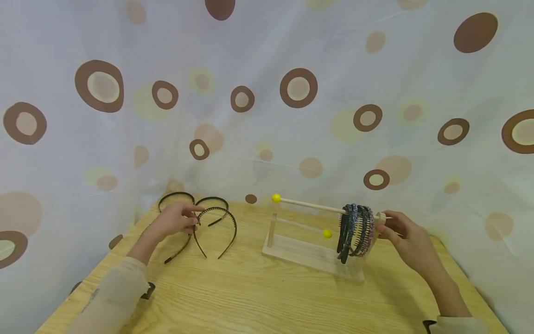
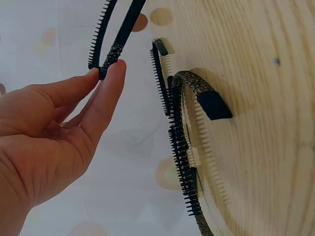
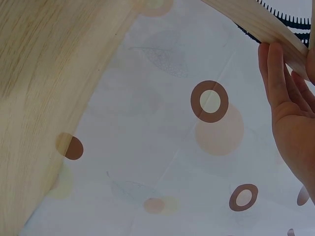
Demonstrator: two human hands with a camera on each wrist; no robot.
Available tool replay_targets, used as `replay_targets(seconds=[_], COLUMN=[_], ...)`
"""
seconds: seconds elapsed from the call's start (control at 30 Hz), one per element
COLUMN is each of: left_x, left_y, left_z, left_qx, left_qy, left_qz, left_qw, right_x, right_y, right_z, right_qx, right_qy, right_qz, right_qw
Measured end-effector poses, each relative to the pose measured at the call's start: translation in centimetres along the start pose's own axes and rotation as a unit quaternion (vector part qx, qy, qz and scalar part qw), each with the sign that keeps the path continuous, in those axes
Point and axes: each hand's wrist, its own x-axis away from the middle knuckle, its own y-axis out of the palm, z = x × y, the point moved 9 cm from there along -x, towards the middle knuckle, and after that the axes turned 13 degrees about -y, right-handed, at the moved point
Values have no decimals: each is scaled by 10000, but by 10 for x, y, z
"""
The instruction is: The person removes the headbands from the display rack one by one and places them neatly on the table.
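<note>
Between thumb and fingertips, my left hand (image 1: 177, 219) pinches a thin black toothed headband (image 1: 235, 227), its open ends pointing down. The left wrist view shows the grip at a speckled part of this headband (image 2: 129, 24). Two more dark headbands, one at the back left (image 1: 176, 193) and one beside it (image 1: 213, 199), are near that hand. On the right, my right hand (image 1: 410, 241) holds the wooden upright (image 3: 275, 37) of a display stand. Several headbands (image 1: 353, 227), black, glittery blue and pinkish, hang bunched on the stand's upper rod (image 1: 310, 204) next to that upright.
The stand's pale wooden base (image 1: 302, 255) sits on the wood-grain table (image 1: 233, 297). Yellow balls cap the upper rod (image 1: 276, 198) and a lower rod (image 1: 327, 234). A short post (image 1: 271, 230) rises at the base's left. A spotted curtain (image 1: 258, 125) hangs behind the table.
</note>
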Motion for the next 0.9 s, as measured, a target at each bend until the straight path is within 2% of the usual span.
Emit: replay_targets(seconds=[0.23,0.37,0.63,0.9], left_x=[0,-2,-6,-1], left_y=[3,2,-1,3], left_z=[-12,-19,-27,-20], left_qx=[-473,-645,-969,-1062], left_qy=[-344,-436,-419,-312], left_qz=[-180,-136,22,-23], left_qw=[9981,9969,9944,9939], right_x=[2,2,2,0], right_y=[-1,-1,0,-1], right_z=[0,0,-1,-3], right_qx=[-51,-60,-42,2], right_qy=[-4,-53,13,26], right_qz=[5,41,-3,-27], right_qw=[10000,10000,10000,10000])
